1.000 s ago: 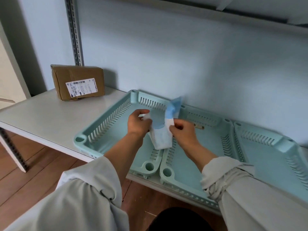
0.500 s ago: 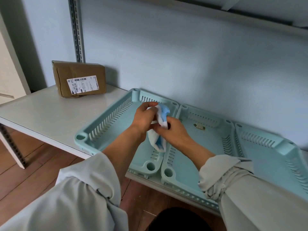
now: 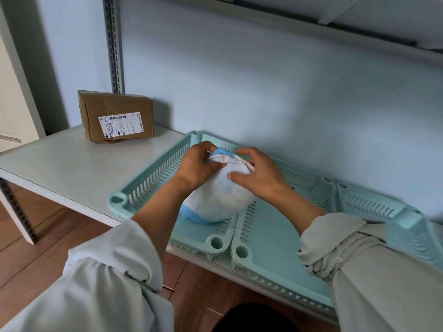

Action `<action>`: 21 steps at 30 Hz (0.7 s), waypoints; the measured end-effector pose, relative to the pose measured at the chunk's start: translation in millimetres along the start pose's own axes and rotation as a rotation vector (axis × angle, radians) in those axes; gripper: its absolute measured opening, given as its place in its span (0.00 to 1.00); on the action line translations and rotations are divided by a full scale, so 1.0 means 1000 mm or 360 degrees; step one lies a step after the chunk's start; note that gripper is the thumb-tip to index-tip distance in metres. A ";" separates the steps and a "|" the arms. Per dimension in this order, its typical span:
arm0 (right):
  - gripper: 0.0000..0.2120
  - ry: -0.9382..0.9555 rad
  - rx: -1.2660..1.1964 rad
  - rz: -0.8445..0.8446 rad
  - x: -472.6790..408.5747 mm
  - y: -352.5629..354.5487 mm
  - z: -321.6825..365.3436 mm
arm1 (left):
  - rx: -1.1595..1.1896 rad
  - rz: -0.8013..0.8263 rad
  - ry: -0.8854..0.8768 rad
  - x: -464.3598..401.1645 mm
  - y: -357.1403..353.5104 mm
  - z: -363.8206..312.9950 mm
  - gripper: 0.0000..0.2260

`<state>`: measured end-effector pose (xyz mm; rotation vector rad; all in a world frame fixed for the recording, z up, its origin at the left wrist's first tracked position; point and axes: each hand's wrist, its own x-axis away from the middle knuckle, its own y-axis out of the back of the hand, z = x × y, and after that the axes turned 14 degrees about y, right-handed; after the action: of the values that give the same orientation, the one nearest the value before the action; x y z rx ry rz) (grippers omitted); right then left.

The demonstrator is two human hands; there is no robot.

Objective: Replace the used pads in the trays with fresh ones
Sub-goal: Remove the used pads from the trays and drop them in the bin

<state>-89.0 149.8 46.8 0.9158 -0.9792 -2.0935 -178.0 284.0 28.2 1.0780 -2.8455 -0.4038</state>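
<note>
A white pad with blue edging point(image 3: 219, 200) hangs bunched between both hands above the seam of two trays. My left hand point(image 3: 197, 167) pinches its top left corner. My right hand point(image 3: 257, 174) grips the top right, fingers pressed into the white side. Below sit three pale teal slotted trays side by side: the left tray point(image 3: 143, 185), the middle tray point(image 3: 271, 238) and the right tray point(image 3: 393, 212). The tray floors that show are bare.
A taped cardboard parcel point(image 3: 117, 116) with a white label stands at the back left of the white shelf point(image 3: 60, 164). A slotted metal upright point(image 3: 115, 44) runs up the blue wall. Another shelf hangs overhead. Wooden floor lies below the shelf's front edge.
The folded pad has opened out and now billows wider and lower between my hands. My hands have drawn slightly apart at its top edge.
</note>
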 end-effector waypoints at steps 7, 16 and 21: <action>0.16 -0.0222 0.0131 0.0060 0.008 -0.002 -0.021 | -0.0311 0.0169 0.0168 0.003 0.018 0.003 0.12; 0.13 -0.0223 0.0271 0.0085 -0.034 -0.022 0.002 | -0.0429 -0.0212 0.0353 -0.014 0.037 0.023 0.03; 0.12 0.0219 -0.0021 -0.0615 -0.047 -0.022 0.028 | 0.0086 -0.0461 -0.0113 -0.027 0.052 0.019 0.13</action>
<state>-90.7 207.6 56.7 1.3077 -0.7619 -2.3070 -194.2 343.3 24.5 1.5230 -2.7785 -0.3912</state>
